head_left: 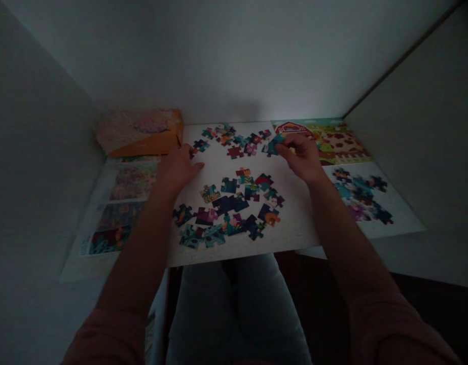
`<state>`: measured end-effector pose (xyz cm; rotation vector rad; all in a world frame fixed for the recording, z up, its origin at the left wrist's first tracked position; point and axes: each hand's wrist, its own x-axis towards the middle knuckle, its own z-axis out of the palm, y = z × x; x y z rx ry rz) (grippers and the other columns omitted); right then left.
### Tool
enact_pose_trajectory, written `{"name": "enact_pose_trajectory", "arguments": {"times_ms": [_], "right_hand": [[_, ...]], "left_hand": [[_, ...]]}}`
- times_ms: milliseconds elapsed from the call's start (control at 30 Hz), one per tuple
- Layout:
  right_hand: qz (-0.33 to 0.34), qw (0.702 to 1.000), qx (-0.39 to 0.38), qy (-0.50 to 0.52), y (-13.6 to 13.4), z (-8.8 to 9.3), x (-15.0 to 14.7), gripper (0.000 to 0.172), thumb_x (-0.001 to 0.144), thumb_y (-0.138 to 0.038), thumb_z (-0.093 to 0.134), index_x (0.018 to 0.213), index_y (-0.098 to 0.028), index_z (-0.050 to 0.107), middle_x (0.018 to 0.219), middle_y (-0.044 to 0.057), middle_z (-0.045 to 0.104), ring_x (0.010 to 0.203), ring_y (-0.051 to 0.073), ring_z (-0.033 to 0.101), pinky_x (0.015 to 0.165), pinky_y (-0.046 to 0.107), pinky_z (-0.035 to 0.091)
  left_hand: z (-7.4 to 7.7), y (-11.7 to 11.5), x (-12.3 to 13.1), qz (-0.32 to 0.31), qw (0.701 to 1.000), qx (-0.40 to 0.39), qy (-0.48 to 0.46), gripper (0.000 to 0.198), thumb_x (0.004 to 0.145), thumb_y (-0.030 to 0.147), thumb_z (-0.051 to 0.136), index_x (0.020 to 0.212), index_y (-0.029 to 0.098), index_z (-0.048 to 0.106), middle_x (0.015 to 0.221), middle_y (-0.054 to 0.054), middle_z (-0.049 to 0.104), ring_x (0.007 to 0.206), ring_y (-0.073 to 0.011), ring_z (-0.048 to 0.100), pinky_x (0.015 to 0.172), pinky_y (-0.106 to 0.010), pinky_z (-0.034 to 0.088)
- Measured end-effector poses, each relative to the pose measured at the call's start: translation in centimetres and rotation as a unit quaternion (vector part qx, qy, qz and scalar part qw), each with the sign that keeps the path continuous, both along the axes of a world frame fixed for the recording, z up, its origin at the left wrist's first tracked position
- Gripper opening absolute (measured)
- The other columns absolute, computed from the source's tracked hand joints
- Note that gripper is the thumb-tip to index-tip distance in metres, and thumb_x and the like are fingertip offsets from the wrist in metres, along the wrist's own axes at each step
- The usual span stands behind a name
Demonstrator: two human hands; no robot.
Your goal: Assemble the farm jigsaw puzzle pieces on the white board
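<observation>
Several loose, dark multicoloured puzzle pieces lie scattered on a white board in front of me. My right hand is at the far right of the board, its fingers pinched on a teal puzzle piece. At the board's left side my left hand rests palm down with loosely curled fingers, and I see nothing in it. A further cluster of pieces lies along the far edge, between my two hands.
An orange puzzle box stands at the far left. Printed picture sheets lie left of the board. A farm picture and a second white board with pieces lie to the right. Walls close in on the left, back and right.
</observation>
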<state>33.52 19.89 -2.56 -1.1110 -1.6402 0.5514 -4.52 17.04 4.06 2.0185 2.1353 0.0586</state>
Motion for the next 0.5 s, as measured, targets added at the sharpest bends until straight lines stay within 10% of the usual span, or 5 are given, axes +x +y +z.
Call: {"name": "enact_pose_trajectory", "arguments": {"times_ms": [300, 500], "right_hand": [[-0.019, 0.975, -0.155, -0.158, -9.3, 2.2, 9.3, 0.054, 0.107, -0.084, 0.091, 0.09, -0.035, 0.076, 0.09, 0.005, 0.075, 0.075, 0.031, 0.067, 0.069, 0.052, 0.056], [-0.196, 0.913, -0.121, -0.336, -12.8, -0.4, 9.4, 0.033, 0.11, -0.068, 0.086, 0.122, -0.037, 0.086, 0.106, 0.011, 0.08, 0.099, 0.042, 0.079, 0.101, 0.069, 0.06]], "left_hand": [[-1.2, 1.7, -1.4, -0.04, 0.999, -0.014, -0.013, 0.053, 0.116, 0.057, 0.069, 0.155, 0.026, 0.086, 0.147, -0.021, 0.091, 0.139, -0.0502, 0.085, 0.117, -0.06, 0.069], [-1.1, 1.5, -1.6, -0.04, 0.998, 0.019, -0.037, 0.063, 0.113, 0.059, 0.074, 0.163, 0.021, 0.081, 0.176, -0.03, 0.071, 0.154, -0.0564, 0.077, 0.125, -0.068, 0.065]]}}
